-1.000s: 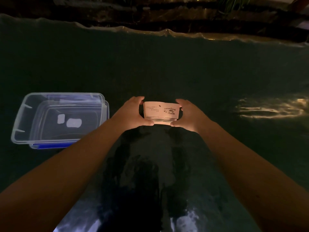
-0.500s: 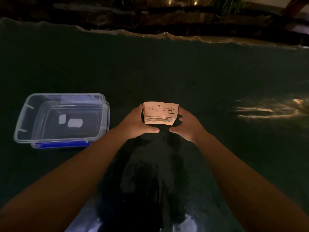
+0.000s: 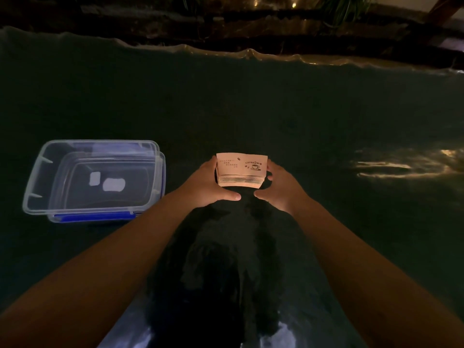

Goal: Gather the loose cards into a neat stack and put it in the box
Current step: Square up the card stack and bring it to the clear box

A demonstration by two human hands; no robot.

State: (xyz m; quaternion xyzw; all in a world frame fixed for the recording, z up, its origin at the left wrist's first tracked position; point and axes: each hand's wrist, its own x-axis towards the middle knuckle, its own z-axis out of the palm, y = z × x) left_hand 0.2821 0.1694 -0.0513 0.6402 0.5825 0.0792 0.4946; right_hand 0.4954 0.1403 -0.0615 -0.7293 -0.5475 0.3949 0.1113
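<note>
Squared up now: a pale pink paper stack of cards, top card printed with a small coffee-cup drawing, pinched at its two short ends. Narrower across than a second ago, when spread wider between the palms with edges less even; since then pressed inward, layered edges facing the camera in a fairly flush block. Slight raggedness possibly left at the lower right corner, hard to tell in the dim light.

Left hand curled against the left end of the stack, thumb stretched along underneath the near side. Right hand likewise clamped on the right end, thumb tip close to the left thumb, just apart. Both closed on the stack in a narrow, firm hold. Whether lifted clear of the dark green glossy tabletop or resting on it, cannot tell.

Well to the left of the stack: a clear rectangular plastic box with a blue-edged lid beneath it, open, nothing inside. No loose cards visible anywhere around the stack.

Judging from this: gathering essentially finished, only the carry leftward and lowering into the box remaining. Main risk there: loosening the pinch mid-carry and fanning the cards out again.
</note>
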